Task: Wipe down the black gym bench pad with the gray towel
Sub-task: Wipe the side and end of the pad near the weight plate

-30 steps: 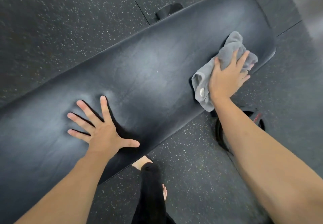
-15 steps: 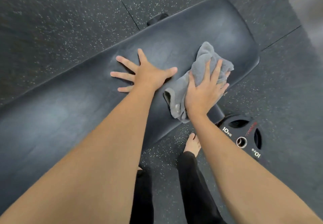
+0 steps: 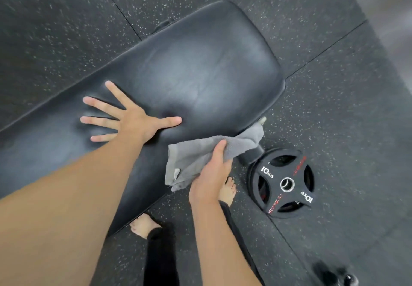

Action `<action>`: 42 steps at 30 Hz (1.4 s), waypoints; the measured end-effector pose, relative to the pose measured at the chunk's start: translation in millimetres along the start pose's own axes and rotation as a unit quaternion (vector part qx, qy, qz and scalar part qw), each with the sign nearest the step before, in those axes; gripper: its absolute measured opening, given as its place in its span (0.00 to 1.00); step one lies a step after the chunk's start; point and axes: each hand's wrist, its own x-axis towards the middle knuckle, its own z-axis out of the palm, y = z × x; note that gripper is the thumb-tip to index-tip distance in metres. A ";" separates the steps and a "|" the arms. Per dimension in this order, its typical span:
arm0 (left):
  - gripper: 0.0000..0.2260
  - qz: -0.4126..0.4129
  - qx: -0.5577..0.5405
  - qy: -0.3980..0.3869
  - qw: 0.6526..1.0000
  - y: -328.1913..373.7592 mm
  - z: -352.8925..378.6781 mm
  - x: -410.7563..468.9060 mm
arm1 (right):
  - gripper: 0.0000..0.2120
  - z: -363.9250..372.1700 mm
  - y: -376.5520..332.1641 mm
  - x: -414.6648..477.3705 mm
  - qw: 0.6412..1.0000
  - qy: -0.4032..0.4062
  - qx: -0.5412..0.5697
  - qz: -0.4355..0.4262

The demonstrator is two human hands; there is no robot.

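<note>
Gray towel hangs over the near edge of the pad, bunched in the right hand, thumb on top and the fingers curled under out of sight, so it's clamped on cloth down at the side of the pad, not on the top face. I'd say that's deliberate: the rim and side wall are what's being wiped here, and gripping rather than pressing flat lets the cloth wrap the edge. One tail of the towel trails off toward the bench's foot, close by the 10 kg plate lying flat on the floor.

Left hand is spread wide, fingers apart, palm down on the pad, holding nothing. Looks like a brace, taking the lean while the other arm works low. Bare feet stand tight against the near side, which keeps the reach short.
</note>
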 end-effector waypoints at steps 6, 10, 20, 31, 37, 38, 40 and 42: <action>0.77 -0.009 -0.004 0.008 1.000 1.5 1.2 2.5 | 0.22 15.1 -334.3 -132.0 0.991 -0.018 0.107 -0.078; 0.77 -0.013 -0.004 0.011 1.000 4.2 3.6 4.3 | 0.17 4.2 -391.8 -87.9 0.992 -0.087 0.036 -0.079; 0.78 -0.009 -0.005 0.022 1.000 -0.2 8.4 12.0 | 0.13 29.3 -458.9 -54.7 0.886 -0.248 -0.311 -0.240; 0.79 -0.014 0.004 0.021 1.000 -0.7 9.4 14.9 | 0.17 136.8 -508.3 -48.8 0.759 -0.350 -0.443 -0.324; 0.79 -0.019 0.001 0.030 0.999 -1.2 11.7 15.9 | 0.18 196.4 -466.2 -111.2 0.535 -0.326 -0.575 -0.526; 0.79 -0.016 -0.003 0.032 0.999 -1.5 11.7 15.8 | 0.19 193.5 -453.6 -118.2 0.525 -0.327 -0.569 -0.542; 0.79 -0.014 -0.003 0.034 0.999 -1.5 12.2 14.7 | 0.25 169.5 -432.3 -123.2 0.507 -0.304 -0.559 -0.581; 0.79 -0.019 -0.005 0.034 0.999 -1.9 11.7 14.2 | 0.29 134.8 -414.1 -123.7 0.513 -0.281 -0.542 -0.603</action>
